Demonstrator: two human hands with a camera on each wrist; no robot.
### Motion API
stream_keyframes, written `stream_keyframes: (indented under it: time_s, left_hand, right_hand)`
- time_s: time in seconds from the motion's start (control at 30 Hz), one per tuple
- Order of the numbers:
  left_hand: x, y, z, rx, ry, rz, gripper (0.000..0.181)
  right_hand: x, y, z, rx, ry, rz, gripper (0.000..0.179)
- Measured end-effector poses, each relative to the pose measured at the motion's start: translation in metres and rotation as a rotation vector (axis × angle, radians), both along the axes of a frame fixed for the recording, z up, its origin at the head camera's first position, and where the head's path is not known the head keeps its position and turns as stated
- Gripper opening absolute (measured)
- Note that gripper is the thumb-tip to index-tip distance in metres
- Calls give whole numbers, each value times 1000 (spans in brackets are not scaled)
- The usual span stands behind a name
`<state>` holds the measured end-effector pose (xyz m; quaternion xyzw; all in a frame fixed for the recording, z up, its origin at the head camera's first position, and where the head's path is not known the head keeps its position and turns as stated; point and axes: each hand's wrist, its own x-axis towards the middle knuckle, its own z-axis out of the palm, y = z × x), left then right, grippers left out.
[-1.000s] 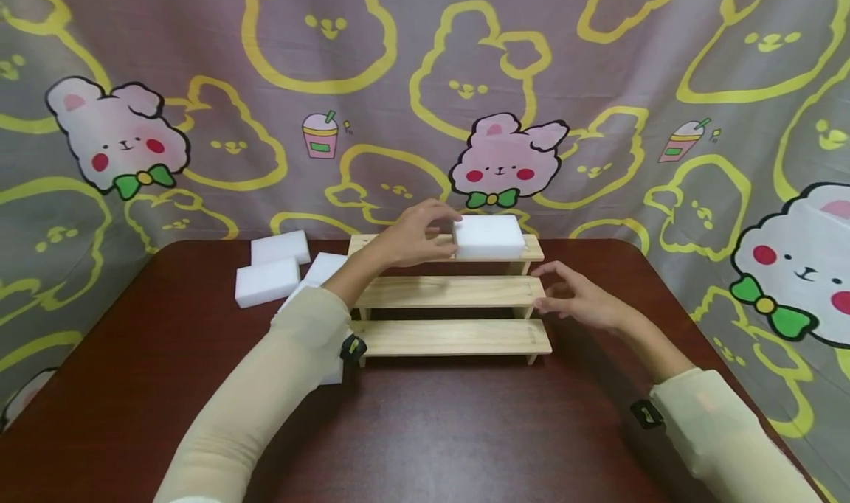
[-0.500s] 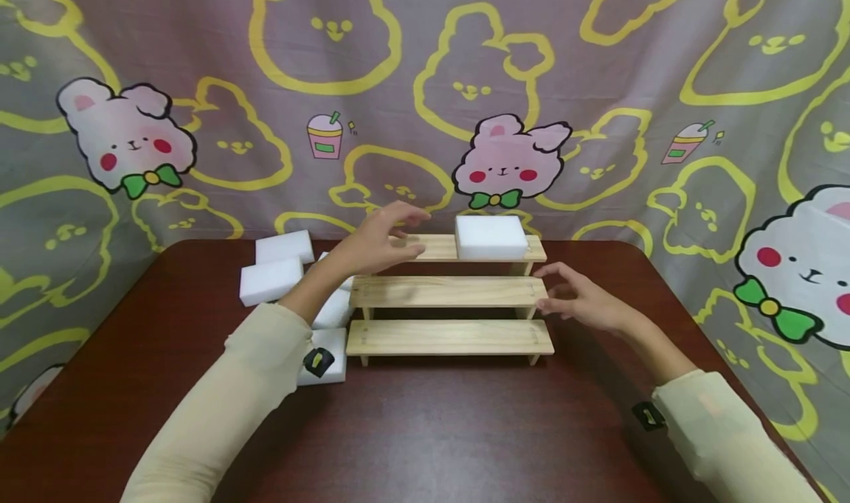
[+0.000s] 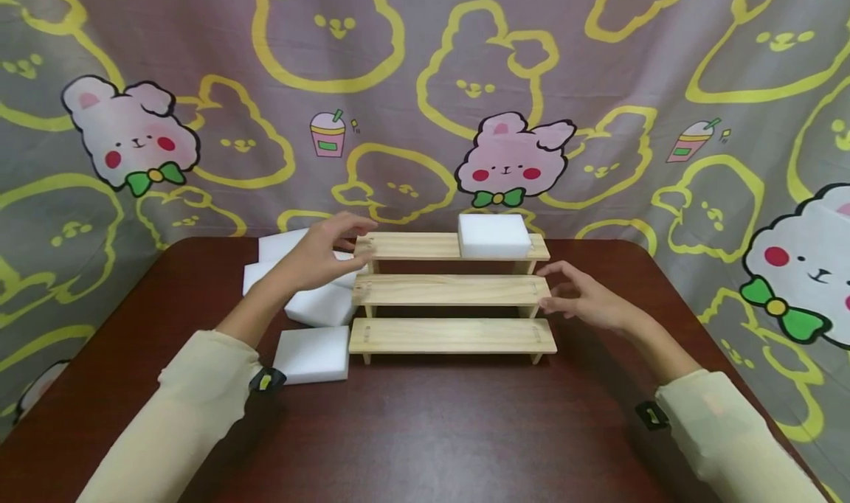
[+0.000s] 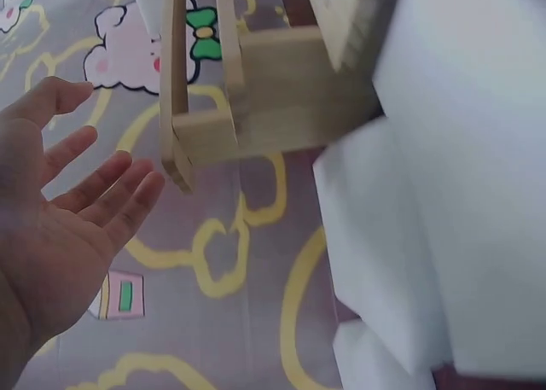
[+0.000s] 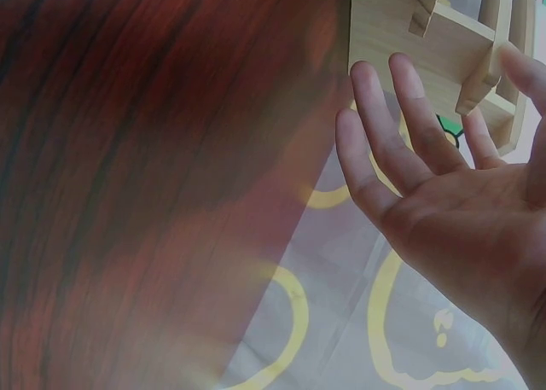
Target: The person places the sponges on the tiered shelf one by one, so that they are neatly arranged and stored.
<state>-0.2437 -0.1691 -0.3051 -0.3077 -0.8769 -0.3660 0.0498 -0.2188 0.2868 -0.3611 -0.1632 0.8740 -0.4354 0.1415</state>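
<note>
A three-tier wooden stand [image 3: 451,291] stands on the table, and a white foam block [image 3: 493,236] lies at the right part of its top tier. My left hand [image 3: 323,252] is over the white blocks beside the stand, fingertips close to the top tier's left end. In the left wrist view that hand [image 4: 77,202] has its fingers spread and holds nothing. My right hand [image 3: 587,298] is at the right end of the middle tier, thumb and fingertips right at its edge. Relaxed, parted fingers of the right hand [image 5: 461,194] show in the right wrist view.
Left of the stand lie several more white foam blocks, including a front block [image 3: 312,355], a middle block [image 3: 322,307] and a rear block [image 3: 282,246]. A patterned curtain [image 3: 398,82] hangs behind the dark red-brown table [image 3: 438,429].
My left hand has let go of the foam block on the top tier and moved left, away from it, to above the other blocks. My right hand has stayed in place.
</note>
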Motion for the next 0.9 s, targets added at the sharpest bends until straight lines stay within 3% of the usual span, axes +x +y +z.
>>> stream_keyframes:
  time_s: [0.43, 0.73, 0.9]
  left_hand:
    - [12, -37, -16, -29, -12, 107, 45]
    - [17, -50, -34, -76, 23, 92, 41]
    - [25, -56, -43, -135, 1, 82, 37]
  right_hand:
    - [-1, 1, 0, 4, 1, 1, 55]
    - [-3, 2, -2, 7, -3, 0, 56]
    - [-4, 2, -2, 8, -3, 2, 55]
